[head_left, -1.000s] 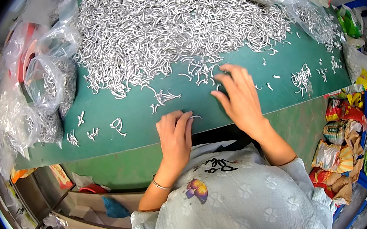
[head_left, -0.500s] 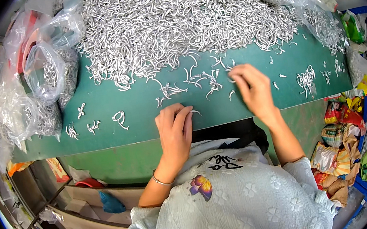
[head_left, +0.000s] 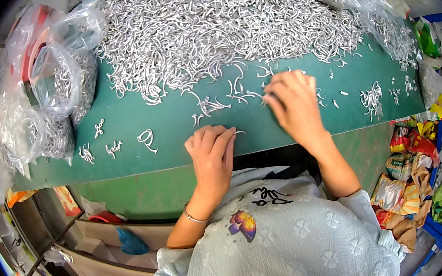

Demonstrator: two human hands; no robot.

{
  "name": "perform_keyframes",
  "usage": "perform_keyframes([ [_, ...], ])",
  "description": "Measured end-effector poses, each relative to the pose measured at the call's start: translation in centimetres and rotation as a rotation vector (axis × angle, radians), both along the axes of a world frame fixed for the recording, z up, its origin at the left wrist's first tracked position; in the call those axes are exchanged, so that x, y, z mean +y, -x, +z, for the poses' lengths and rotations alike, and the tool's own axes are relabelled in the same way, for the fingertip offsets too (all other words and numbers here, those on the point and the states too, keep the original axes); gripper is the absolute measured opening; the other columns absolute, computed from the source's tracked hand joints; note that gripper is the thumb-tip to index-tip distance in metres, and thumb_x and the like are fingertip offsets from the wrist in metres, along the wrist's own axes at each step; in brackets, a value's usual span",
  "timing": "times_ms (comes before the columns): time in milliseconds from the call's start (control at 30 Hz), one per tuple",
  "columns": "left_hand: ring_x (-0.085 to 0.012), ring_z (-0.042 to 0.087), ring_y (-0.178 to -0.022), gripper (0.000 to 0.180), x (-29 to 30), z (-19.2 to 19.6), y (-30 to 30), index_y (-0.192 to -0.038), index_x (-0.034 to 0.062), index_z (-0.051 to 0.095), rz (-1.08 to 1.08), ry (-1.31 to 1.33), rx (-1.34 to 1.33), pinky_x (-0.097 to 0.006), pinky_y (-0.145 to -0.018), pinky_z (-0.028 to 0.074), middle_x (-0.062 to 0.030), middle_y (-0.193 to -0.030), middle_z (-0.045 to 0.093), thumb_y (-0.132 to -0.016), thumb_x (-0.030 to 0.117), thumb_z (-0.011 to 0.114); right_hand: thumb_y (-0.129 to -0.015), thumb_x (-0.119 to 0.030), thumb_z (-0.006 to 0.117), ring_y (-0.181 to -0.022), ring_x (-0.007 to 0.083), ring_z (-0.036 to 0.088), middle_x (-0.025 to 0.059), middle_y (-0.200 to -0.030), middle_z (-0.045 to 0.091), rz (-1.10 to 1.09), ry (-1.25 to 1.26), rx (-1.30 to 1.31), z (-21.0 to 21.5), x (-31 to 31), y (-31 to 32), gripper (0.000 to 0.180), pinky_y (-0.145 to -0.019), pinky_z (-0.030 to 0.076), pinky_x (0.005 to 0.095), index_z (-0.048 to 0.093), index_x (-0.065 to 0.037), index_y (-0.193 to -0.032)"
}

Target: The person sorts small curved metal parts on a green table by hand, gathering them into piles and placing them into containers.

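Note:
My left hand rests near the front edge of the green tabletop, its fingers closed. From between thumb and fingers pokes the end of a small curved silver metal piece. To the right and a little farther off, my right hand is curled palm down over loose pieces. Its thumb and fingertips come together beside a small cluster of curved silver pieces; what they hold is partly hidden and blurred. Another cluster lies just beyond my left hand.
A large heap of silver pieces covers the far tabletop. Clear plastic bags of pieces stand at left and far right. Small groups lie at left and right. Colourful packages fill the right side below the table.
My right hand has moved left and slightly nearer, over pieces that were visible before. My left hand stays about where it was, with the curved piece still between its fingers.

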State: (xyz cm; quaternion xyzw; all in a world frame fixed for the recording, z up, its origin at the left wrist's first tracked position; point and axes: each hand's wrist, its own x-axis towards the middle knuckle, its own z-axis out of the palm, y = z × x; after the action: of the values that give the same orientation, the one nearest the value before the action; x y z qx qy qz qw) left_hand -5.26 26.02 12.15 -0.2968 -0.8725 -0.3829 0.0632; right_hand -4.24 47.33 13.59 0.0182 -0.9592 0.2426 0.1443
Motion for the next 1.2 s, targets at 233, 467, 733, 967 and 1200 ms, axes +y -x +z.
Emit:
perform_keyframes([
  [233, -0.0259, 0.055, -0.096, 0.03, -0.3, 0.4, -0.3, -0.105, 0.0061, 0.064, 0.019, 0.036, -0.077, -0.039, -0.082, 0.036, -0.006, -0.101, 0.058, -0.077, 0.002, 0.073, -0.077, -0.008, 0.074, -0.098, 0.027, 0.051, 0.0062, -0.103, 0.057, -0.015, -0.016, 0.01, 1.5, 0.0, -1.3, 0.023, -0.082, 0.036, 0.0396, 0.063, -0.008, -0.098],
  [467, -0.0267, 0.054, -0.091, 0.024, -0.1, 0.0, -0.2, -0.097, 0.0054, 0.065, -0.026, -0.041, -0.101, -0.037, -0.078, 0.039, -0.0074, -0.096, 0.058, -0.076, 0.0, 0.074, -0.077, -0.009, 0.075, -0.093, 0.0276, 0.055, 0.0081, -0.099, 0.062, -0.106, 0.108, -0.022, 0.9, 1.7, -1.8, 0.024, -0.082, 0.037, 0.0376, 0.063, -0.006, -0.097],
  [733, -0.0257, 0.054, -0.09, 0.024, 1.4, 0.3, 0.0, -0.095, 0.005, 0.066, -0.057, -0.044, -0.103, -0.036, -0.077, 0.039, -0.0074, -0.095, 0.058, -0.073, 0.0, 0.075, -0.078, -0.006, 0.072, -0.089, 0.0266, 0.053, 0.007, -0.09, 0.058, -0.142, -0.149, -0.014, 0.7, 1.9, -2.3, 0.014, -0.082, 0.035, 0.0387, 0.061, -0.005, -0.087],
  [967, -0.0275, 0.054, -0.091, 0.028, 0.9, -0.1, -0.1, -0.099, 0.0041, 0.066, -0.118, -0.084, -0.167, -0.039, -0.08, 0.042, -0.0087, -0.099, 0.057, -0.073, 0.0, 0.075, -0.079, -0.004, 0.068, -0.09, 0.0254, 0.054, 0.0068, -0.093, 0.06, 0.123, 0.072, -0.064, 1.0, -2.5, -1.6, 0.01, -0.079, 0.037, 0.0372, 0.063, -0.006, -0.088],
  [1200, -0.0289, 0.055, -0.099, 0.027, 1.9, 0.7, 0.2, -0.102, 0.0049, 0.066, -0.176, 0.019, -0.035, -0.038, -0.083, 0.04, -0.009, -0.107, 0.058, -0.076, 0.002, 0.071, -0.08, -0.01, 0.071, -0.089, 0.028, 0.052, 0.0084, -0.093, 0.059, -0.024, 0.009, 0.015, 1.1, -1.9, 0.8, 0.015, -0.078, 0.037, 0.0394, 0.062, -0.005, -0.091],
])
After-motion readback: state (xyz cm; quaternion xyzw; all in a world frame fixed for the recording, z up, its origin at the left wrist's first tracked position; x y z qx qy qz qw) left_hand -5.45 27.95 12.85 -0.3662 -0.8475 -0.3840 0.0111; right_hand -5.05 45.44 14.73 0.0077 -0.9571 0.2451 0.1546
